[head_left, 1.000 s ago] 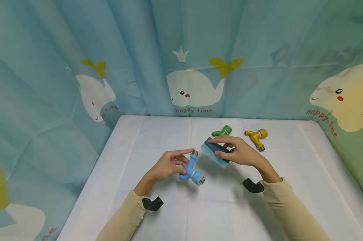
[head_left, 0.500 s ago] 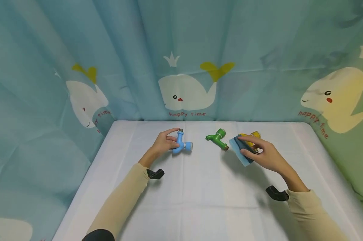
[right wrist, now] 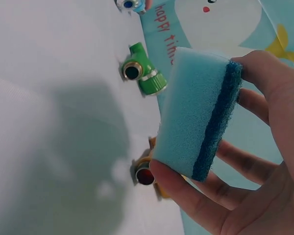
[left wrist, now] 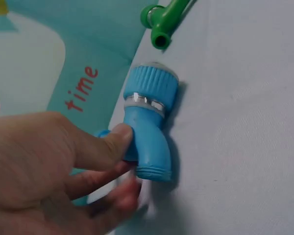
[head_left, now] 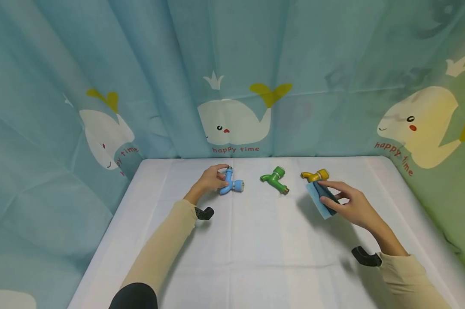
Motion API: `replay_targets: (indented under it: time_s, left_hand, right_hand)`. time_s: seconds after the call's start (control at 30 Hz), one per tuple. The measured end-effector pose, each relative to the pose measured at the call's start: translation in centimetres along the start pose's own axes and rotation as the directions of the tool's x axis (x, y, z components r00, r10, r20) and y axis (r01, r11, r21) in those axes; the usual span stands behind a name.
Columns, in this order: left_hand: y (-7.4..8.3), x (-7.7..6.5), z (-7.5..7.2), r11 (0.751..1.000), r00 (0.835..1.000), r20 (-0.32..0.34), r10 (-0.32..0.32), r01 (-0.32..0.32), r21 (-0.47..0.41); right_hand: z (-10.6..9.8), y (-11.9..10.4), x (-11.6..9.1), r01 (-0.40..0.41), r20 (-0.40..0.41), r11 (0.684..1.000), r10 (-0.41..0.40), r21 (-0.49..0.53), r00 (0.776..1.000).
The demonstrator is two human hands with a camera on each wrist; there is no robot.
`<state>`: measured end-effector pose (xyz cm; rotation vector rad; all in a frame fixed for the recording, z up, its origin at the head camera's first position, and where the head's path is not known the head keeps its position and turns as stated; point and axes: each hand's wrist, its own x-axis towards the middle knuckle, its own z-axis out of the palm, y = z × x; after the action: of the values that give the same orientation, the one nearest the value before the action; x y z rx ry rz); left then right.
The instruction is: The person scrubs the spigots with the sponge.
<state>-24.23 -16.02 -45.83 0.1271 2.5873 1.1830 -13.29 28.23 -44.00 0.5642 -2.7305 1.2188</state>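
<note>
My left hand [head_left: 213, 179] holds a light blue plastic tap [head_left: 228, 182] at the table's far side, thumb on its body and fingers beneath, as the left wrist view shows. The tap's ribbed knob [left wrist: 152, 84] points away from the hand. In my right hand [head_left: 354, 206], thumb and fingertips pinch a sponge [right wrist: 193, 107], pale blue with a dark blue scouring side. It hangs over the table, casting a shadow. A green tap [head_left: 275, 179] lies between the two hands. Just behind the sponge sits a yellow tap [head_left: 313, 175], partly covered by it in the head view.
A white cloth covers the table [head_left: 263, 240]. Blue-green curtains [head_left: 313, 120] printed with whales rise along its back and sides. The three taps sit in a row near the back edge.
My left hand has carried the blue tap from mid-table to the far left and down to the tabletop. My right hand has moved the sponge rightward, from before the green tap to the yellow one.
</note>
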Motion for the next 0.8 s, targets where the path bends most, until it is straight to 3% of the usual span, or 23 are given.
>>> replay_targets:
  time_s: [0.13,0.33,0.5,0.6,0.8]
  left_hand:
    - [0.1,-0.3,0.0,0.99,0.998,-0.019,0.06,-0.057,0.133]
    - [-0.7,-1.2,0.3,0.98,0.986,-0.028,0.165,-0.16,0.12]
    - [-1.3,-2.1,0.4,0.959,0.963,-0.062,0.263,-0.253,0.125]
    - [-1.6,-3.2,0.3,0.947,0.952,-0.087,0.292,-0.275,0.166]
    - [-3.4,-5.9,-0.3,0.921,0.935,-0.182,0.305,-0.241,0.307]
  right_hand:
    - [-0.1,0.2,-0.2,-0.006,-0.011,1.0,0.006,-0.004,1.0]
    - [-0.3,0.6,-0.7,-0.04,-0.041,0.999,0.04,-0.02,0.998]
    - [-0.5,1.1,-0.9,-0.051,-0.068,0.999,0.051,-0.012,0.996]
    - [-0.8,1.6,-0.8,-0.084,-0.118,0.996,0.08,-0.036,0.99]
    - [-1.9,3.6,-0.3,-0.175,-0.209,0.974,0.144,-0.142,0.967]
